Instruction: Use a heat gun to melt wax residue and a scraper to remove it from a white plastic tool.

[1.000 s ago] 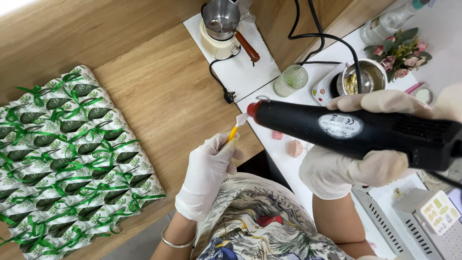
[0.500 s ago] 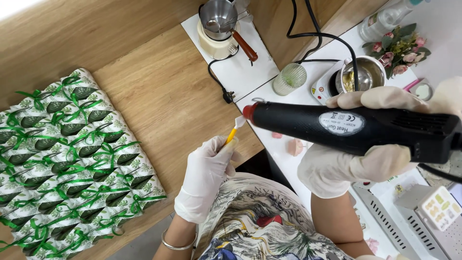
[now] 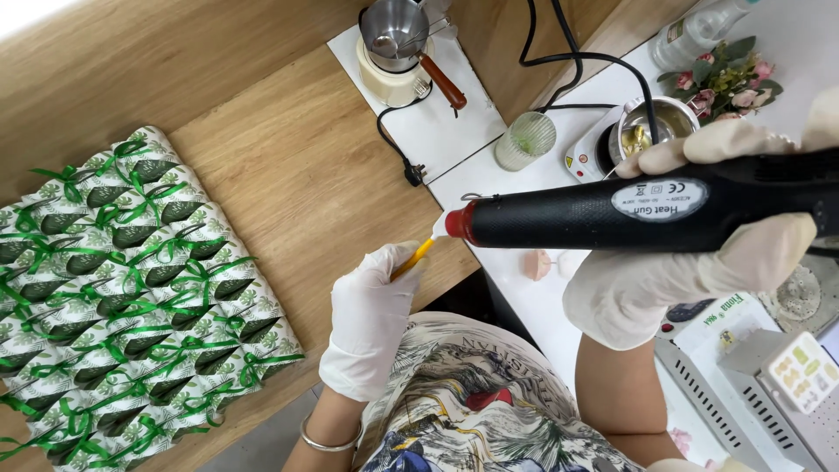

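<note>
While gloved right hand (image 3: 690, 271) stays clamped on black heat gun (image 3: 647, 210), nozzle now nearer yellow stick (image 3: 411, 260) pinched in left hand (image 3: 371, 319), frame centre — heating underway, likely.

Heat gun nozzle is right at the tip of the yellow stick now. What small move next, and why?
Probably hold the stick steady at the heat gun nozzle. The left hand holds the stick, its white tip right at the red nozzle end; the right hand grips the gun level, so they are already aligned.

Matt black plastic heat gun (image 3: 647, 212) with red nozzle collar, thin smooth latex gloves on both hands, grained wooden desk (image 3: 280, 166), shiny steel melting pot (image 3: 395, 31), glossy green ribbons on paper packets (image 3: 131, 288)
</note>
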